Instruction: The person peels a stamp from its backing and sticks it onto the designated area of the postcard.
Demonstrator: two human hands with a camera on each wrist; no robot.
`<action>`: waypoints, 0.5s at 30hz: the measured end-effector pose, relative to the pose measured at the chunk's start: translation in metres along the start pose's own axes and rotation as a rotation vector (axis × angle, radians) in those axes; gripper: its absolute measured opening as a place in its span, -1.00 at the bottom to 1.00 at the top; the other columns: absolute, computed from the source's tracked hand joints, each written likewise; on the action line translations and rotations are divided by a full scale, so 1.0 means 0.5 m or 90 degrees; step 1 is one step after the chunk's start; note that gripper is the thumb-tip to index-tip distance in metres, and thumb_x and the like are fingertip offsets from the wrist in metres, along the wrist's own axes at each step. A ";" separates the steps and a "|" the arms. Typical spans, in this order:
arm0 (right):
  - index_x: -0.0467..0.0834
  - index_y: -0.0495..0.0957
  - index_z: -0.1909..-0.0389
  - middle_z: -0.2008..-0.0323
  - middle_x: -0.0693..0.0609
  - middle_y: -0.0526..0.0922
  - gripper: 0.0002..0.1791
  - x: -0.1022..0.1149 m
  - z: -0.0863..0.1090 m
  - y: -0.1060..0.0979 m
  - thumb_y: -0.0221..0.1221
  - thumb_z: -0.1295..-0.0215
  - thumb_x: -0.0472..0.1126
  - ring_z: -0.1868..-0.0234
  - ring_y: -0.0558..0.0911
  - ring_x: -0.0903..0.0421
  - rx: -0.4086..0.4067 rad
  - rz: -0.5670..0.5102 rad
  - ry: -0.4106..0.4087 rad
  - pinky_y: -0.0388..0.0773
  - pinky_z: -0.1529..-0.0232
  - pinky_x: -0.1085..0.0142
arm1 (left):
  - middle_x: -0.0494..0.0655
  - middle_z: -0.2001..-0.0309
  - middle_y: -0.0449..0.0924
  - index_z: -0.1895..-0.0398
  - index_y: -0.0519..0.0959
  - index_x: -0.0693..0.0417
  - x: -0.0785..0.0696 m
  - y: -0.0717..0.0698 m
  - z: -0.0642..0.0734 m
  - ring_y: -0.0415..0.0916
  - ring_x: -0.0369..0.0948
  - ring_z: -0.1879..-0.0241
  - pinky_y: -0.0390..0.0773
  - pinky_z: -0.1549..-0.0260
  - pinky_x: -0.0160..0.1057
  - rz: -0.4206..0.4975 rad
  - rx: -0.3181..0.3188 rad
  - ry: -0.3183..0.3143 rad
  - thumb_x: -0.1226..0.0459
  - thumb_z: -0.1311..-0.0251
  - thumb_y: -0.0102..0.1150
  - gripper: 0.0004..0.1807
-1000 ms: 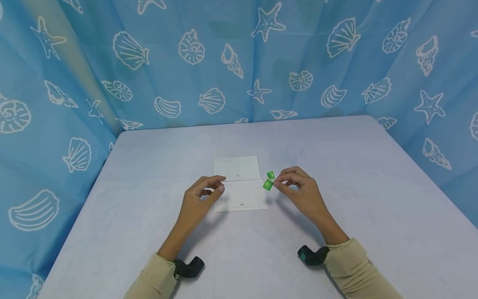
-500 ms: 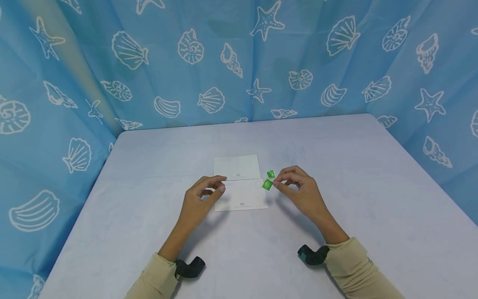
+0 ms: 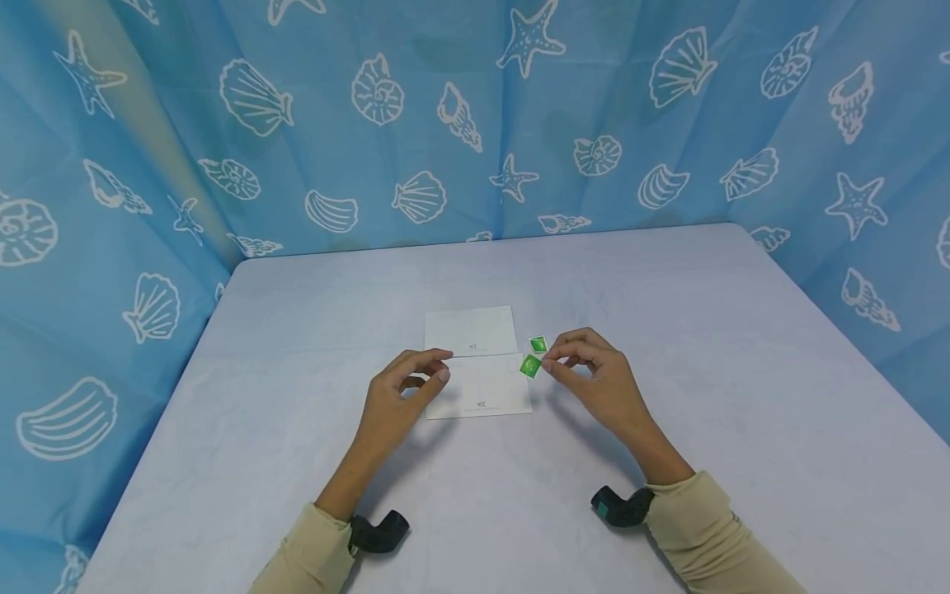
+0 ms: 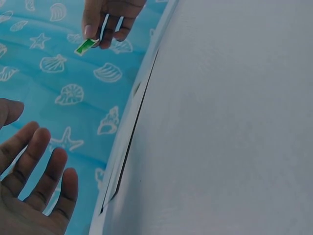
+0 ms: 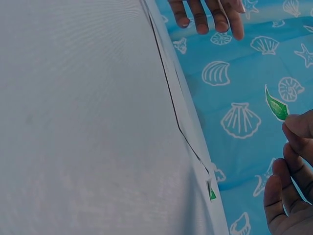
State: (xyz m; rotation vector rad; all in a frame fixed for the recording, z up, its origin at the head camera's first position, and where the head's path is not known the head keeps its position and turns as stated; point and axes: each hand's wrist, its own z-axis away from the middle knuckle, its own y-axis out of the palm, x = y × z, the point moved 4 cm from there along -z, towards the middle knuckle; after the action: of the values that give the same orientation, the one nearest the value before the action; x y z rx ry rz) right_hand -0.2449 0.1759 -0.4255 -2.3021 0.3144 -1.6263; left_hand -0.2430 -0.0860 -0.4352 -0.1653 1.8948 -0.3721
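Between its thumb and forefinger, my right hand (image 3: pixel 597 378) pinches a small green square sticker (image 3: pixel 530 365) with a white border. The held sticker looks slightly bent in the right wrist view (image 5: pixel 277 106). A second green sticker (image 3: pixel 538 344) lies on the table just behind it. Two white cards, a near one (image 3: pixel 486 389) and a far one (image 3: pixel 471 332), lie one behind the other with edges meeting, each bearing a tiny dark mark. Above the near card's left side, my left hand (image 3: pixel 401 389) hovers with relaxed, bent fingers, holding nothing; its fingers look spread in the left wrist view.
A pale cloth covers the table (image 3: pixel 297 313). Behind it and along both sides hangs a blue curtain (image 3: pixel 416 148) printed with white shells and starfish. Each wrist carries a black camera mount, one on the left (image 3: pixel 378 532) and one on the right (image 3: pixel 622 506).
Both hands stay almost still. The pinched sticker shifts very slightly left, and the head view tilts a little.
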 end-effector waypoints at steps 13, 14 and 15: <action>-0.34 0.68 0.24 0.03 -0.25 0.56 -0.92 0.004 0.000 0.004 0.31 -0.28 -0.40 0.07 0.52 0.10 0.002 -0.004 -0.004 0.53 0.02 0.22 | 0.02 0.08 0.62 -0.10 0.63 0.19 -0.013 0.001 0.004 0.55 -0.18 0.05 0.57 0.03 -0.01 0.010 0.014 0.011 0.32 -0.36 0.23 -0.71; -0.34 0.68 0.25 0.03 -0.25 0.56 -0.92 0.004 0.000 0.005 0.31 -0.28 -0.40 0.06 0.51 0.10 0.002 -0.005 -0.005 0.53 0.01 0.21 | 0.03 0.08 0.62 -0.10 0.63 0.20 -0.014 0.001 0.004 0.55 -0.17 0.05 0.57 0.03 -0.01 0.012 0.017 0.014 0.32 -0.37 0.22 -0.71; -0.34 0.68 0.25 0.03 -0.25 0.56 -0.92 0.004 0.000 0.005 0.31 -0.27 -0.41 0.06 0.51 0.09 0.002 -0.007 -0.006 0.53 0.01 0.21 | 0.04 0.08 0.62 -0.10 0.63 0.21 -0.014 0.001 0.004 0.55 -0.17 0.05 0.57 0.03 -0.01 0.015 0.018 0.016 0.33 -0.37 0.22 -0.71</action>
State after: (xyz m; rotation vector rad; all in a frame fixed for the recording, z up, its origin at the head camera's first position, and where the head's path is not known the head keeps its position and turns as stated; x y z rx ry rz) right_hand -0.2440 0.1726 -0.4247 -2.3121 0.2971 -1.6184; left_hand -0.2388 -0.0836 -0.4297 -0.1197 1.9131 -0.3870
